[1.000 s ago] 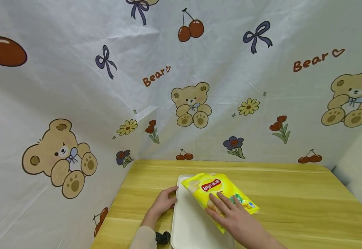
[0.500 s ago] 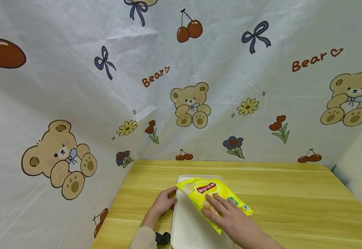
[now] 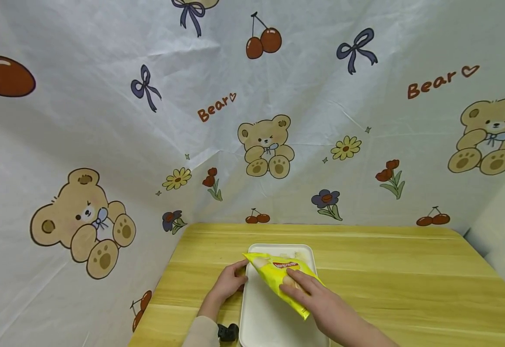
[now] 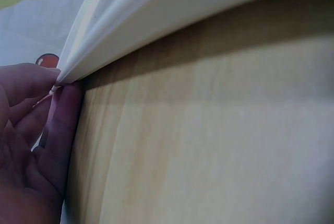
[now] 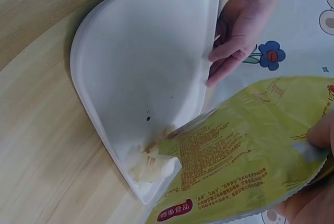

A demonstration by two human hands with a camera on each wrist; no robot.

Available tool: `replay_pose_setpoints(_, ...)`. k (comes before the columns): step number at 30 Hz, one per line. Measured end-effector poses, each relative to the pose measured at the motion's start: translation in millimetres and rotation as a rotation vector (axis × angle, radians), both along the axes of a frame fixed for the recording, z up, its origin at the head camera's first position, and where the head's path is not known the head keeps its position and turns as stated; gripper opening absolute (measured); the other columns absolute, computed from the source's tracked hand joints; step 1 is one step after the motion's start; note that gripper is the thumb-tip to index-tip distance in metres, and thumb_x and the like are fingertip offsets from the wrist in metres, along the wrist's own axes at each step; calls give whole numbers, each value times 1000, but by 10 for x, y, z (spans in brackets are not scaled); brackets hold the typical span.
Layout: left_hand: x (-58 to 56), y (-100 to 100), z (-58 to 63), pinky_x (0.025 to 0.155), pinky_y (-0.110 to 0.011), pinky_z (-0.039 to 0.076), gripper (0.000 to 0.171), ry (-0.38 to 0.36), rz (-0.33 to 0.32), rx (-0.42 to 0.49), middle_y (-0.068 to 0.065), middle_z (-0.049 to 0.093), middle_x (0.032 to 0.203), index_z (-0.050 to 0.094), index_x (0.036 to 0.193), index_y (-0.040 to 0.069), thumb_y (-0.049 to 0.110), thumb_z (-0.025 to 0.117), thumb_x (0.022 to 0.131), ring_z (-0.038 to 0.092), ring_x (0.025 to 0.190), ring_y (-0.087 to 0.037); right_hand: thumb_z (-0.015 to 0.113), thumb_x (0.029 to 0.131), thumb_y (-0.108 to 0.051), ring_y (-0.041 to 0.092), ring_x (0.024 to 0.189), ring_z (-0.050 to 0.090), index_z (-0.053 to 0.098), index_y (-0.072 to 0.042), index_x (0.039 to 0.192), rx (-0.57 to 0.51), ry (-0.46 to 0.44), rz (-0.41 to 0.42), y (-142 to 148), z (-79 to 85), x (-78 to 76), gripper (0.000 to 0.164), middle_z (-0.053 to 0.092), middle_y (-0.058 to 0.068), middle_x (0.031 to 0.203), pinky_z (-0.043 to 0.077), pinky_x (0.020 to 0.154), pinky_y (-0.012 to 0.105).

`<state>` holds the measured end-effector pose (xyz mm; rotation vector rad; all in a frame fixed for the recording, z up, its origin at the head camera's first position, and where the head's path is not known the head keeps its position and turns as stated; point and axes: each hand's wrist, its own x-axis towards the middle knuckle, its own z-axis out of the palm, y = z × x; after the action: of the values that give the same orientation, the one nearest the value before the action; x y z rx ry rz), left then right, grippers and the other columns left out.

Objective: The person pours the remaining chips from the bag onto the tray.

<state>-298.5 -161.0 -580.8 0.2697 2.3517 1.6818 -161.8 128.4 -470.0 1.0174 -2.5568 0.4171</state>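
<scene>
A yellow Lay's bag of potato chips is tilted over the white tray, and my right hand grips it, fingers across the printed front. In the right wrist view the thumb presses the bag's back. Pale potato chips lie in a corner of the tray, right at the bag's lower end. My left hand pinches the tray's left rim; the left wrist view has the thumb above the edge and a finger underneath. The bag hides part of the tray's middle.
A wooden table carries the tray and extends to the right. Behind and to the left hangs a white sheet printed with bears, bows and cherries. Small dark specks dot the tray floor.
The bag has shifted left and tipped more steeply, its front now turned further from view. Chips now show at the tray's far end. My left hand has stayed on the rim.
</scene>
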Motion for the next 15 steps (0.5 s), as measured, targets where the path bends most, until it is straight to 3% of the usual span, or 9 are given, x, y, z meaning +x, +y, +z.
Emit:
replay_pose_setpoints(7,6,1,0,74,-35,61,56,-6,-3,7,-23,42,154,47,149,5,0,60,95,69,87,-17,72,75,19,29,125,60,49,-38,144,-63,-51,-15,16,40,-13,93,48,7,152,61,81,36)
replay_pose_setpoints(15,0,3,1,74,-34,61,56,-8,1,13,-24,54,141,47,149,5,0,59,95,69,85,-16,74,84,2,30,118,65,58,-34,137,-130,-51,-32,32,72,-17,66,52,8,148,61,84,38)
